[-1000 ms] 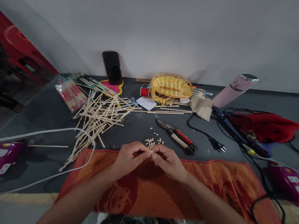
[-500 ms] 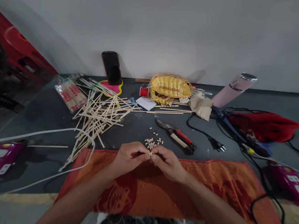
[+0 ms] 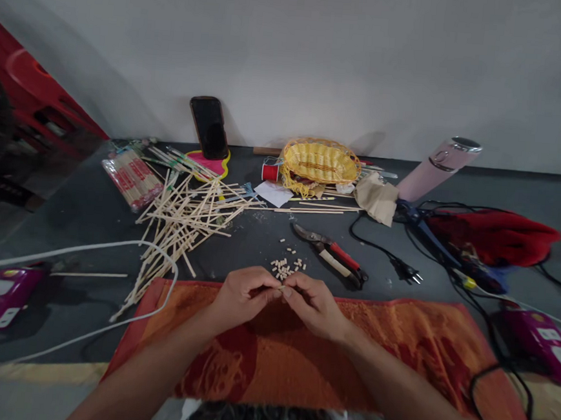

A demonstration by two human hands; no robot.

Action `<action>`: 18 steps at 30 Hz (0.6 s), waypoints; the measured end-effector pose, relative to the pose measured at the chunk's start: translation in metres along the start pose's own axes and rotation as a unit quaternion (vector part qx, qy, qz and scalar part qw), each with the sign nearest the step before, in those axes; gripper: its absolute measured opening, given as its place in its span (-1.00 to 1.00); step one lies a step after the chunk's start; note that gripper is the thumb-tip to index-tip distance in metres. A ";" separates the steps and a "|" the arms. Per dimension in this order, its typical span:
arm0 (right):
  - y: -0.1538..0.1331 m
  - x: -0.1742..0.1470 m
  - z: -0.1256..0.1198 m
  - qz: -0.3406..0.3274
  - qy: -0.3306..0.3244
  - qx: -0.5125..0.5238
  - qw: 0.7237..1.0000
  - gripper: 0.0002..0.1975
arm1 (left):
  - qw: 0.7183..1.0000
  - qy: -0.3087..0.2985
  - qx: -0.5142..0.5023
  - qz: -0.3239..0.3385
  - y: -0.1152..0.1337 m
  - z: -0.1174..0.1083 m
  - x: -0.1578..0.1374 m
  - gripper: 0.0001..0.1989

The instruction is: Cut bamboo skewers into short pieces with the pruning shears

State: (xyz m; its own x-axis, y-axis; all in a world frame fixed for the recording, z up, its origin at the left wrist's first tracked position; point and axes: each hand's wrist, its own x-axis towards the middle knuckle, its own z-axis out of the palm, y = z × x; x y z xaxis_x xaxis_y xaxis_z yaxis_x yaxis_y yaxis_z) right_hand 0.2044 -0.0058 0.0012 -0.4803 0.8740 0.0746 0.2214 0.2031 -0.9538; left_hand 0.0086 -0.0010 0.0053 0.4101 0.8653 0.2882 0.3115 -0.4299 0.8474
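Observation:
My left hand (image 3: 249, 296) and my right hand (image 3: 314, 305) meet fingertip to fingertip above the orange towel (image 3: 291, 373). Both are closed in a pinch around small pale wooden pieces (image 3: 281, 288), mostly covered by the fingers; how many there are I cannot tell. Just beyond the fingertips lies a scatter of short cut wooden pieces (image 3: 283, 267) on the dark table. Behind and right of them rest pruning shears (image 3: 330, 253) with one red and one pale handle.
Loose wooden sticks (image 3: 187, 215) are heaped at left, near a wrapped chopstick pack (image 3: 132, 179). A yellow basket (image 3: 320, 163), red thread spool (image 3: 270, 171) and propped phone (image 3: 210, 127) stand at the back. At right are a pink flask (image 3: 439, 167), plug (image 3: 408, 272) and cables.
The fingertips have shifted very slightly, and less of the pale wood shows between them. Everything on the table stays in place.

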 end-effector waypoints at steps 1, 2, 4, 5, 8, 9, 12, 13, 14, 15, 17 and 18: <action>0.000 0.000 0.000 -0.001 0.004 -0.001 1.000 -0.78 | 1.000 0.000 0.007 0.002 0.001 0.000 0.000 -0.91; 0.000 0.001 0.000 -0.005 0.007 -0.002 1.000 -0.78 | 1.000 -0.001 0.011 -0.001 0.001 0.000 0.000 -0.91; 0.000 0.001 -0.001 -0.014 0.008 -0.005 1.000 -0.80 | 1.000 -0.008 0.010 -0.021 0.002 0.000 0.000 -0.90; 0.000 0.002 -0.001 -0.020 0.006 -0.010 1.000 -0.81 | 0.999 -0.011 0.008 -0.037 0.003 0.000 0.000 -0.89; 0.000 0.002 -0.003 -0.034 0.001 -0.038 0.999 -0.83 | 0.998 -0.018 0.017 -0.063 0.002 0.001 0.000 -0.87; 0.000 0.002 -0.003 -0.036 0.001 -0.049 0.998 -0.83 | 0.998 -0.020 0.024 -0.058 0.001 0.001 0.000 -0.87; 0.000 0.002 -0.003 -0.042 0.005 -0.068 0.997 -0.82 | 0.998 -0.023 0.046 -0.027 -0.003 0.003 -0.001 -0.87; 0.000 0.002 -0.003 -0.044 0.005 -0.071 0.997 -0.82 | 0.998 -0.023 0.053 -0.020 -0.004 0.003 -0.001 -0.87; 0.001 0.002 -0.003 -0.046 0.005 -0.075 0.996 -0.82 | 0.998 -0.023 0.062 -0.016 -0.006 0.003 -0.002 -0.87; 0.001 0.002 -0.003 -0.048 0.004 -0.079 0.996 -0.82 | 0.997 -0.024 0.072 -0.015 -0.007 0.004 -0.002 -0.87; 0.002 0.003 -0.003 -0.052 0.003 -0.090 0.995 -0.82 | 0.995 -0.032 0.097 -0.013 -0.009 0.004 -0.002 -0.87; 0.002 0.003 -0.003 -0.051 0.002 -0.096 0.994 -0.82 | 0.993 -0.038 0.110 -0.012 -0.010 0.004 -0.003 -0.86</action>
State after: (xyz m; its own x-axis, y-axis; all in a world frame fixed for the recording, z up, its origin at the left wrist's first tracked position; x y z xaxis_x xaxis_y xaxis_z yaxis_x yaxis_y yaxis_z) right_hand 0.2061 -0.0016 0.0002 -0.5047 0.8463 0.1706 0.3291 0.3713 -0.8682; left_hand 0.0078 -0.0001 -0.0052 0.4604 0.8581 0.2273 0.4992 -0.4620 0.7331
